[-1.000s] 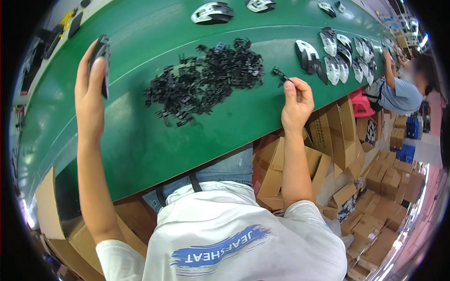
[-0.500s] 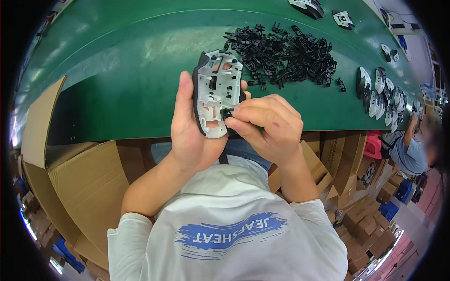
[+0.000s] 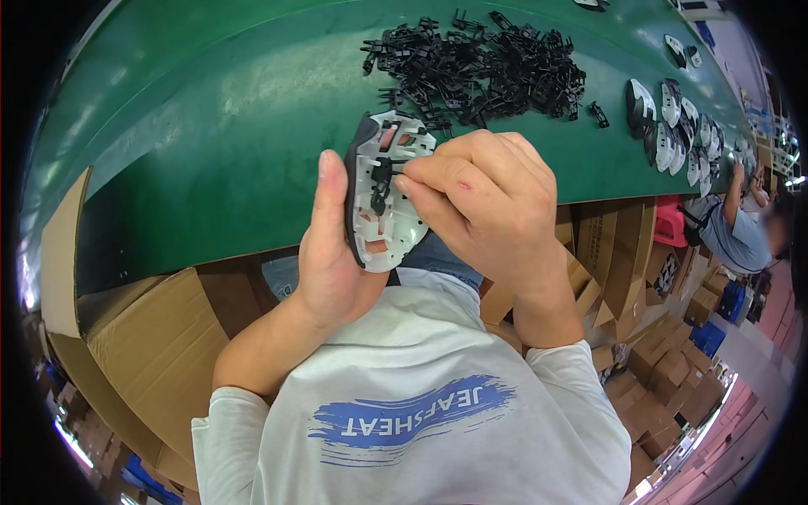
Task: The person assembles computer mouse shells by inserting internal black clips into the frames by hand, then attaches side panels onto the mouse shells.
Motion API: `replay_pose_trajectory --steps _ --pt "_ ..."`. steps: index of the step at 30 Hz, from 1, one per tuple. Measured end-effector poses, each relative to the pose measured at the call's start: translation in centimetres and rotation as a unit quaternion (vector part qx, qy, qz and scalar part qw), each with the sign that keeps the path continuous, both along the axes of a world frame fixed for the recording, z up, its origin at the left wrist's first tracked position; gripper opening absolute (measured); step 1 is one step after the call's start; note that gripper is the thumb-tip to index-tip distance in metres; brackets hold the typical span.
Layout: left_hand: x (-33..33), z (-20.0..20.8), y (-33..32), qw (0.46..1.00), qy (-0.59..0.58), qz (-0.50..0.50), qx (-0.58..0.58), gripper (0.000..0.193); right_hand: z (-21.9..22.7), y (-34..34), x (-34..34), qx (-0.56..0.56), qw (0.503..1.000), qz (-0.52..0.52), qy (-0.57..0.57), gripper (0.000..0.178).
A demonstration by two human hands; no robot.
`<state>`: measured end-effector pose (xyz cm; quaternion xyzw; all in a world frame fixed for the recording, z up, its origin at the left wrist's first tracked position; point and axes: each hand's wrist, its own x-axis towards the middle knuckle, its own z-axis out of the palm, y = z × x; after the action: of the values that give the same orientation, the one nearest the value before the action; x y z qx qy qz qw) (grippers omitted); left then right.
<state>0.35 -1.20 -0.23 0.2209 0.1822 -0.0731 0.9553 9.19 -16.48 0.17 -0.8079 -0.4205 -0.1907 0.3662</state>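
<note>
My left hand holds a white and black plastic shell, shaped like a computer mouse cover, with its hollow inside turned up. The palm and fingers wrap its underside, and the thumb lies along the black left edge. A small black plastic bracket sits within the hollow, lengthwise near the middle. My right hand reaches over the right rim, thumb and forefinger pinched at the bracket's right side. Those fingertips cover part of the shell.
A heap of black plastic brackets lies on the green table, with one loose bracket to its right. Several mouse shells stand farther right. An open cardboard box is at my left. Another person sits far right.
The black bracket has moved from the shell's lower right rim into its middle, my right hand going with it. The shell now tilts more, and the view has shifted.
</note>
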Motion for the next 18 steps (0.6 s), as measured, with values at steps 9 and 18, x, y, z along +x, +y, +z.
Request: replay_pose_trajectory --steps 9,18 --pt "-0.1 0.2 0.3 0.999 0.012 -0.028 0.042 0.064 0.7 -0.4 0.5 -0.012 0.999 0.042 0.008 0.018" --pt "-1.1 -1.5 0.6 0.995 0.013 -0.039 0.096 0.069 -0.8 0.6 -1.1 -0.026 0.999 -0.018 0.018 0.018"
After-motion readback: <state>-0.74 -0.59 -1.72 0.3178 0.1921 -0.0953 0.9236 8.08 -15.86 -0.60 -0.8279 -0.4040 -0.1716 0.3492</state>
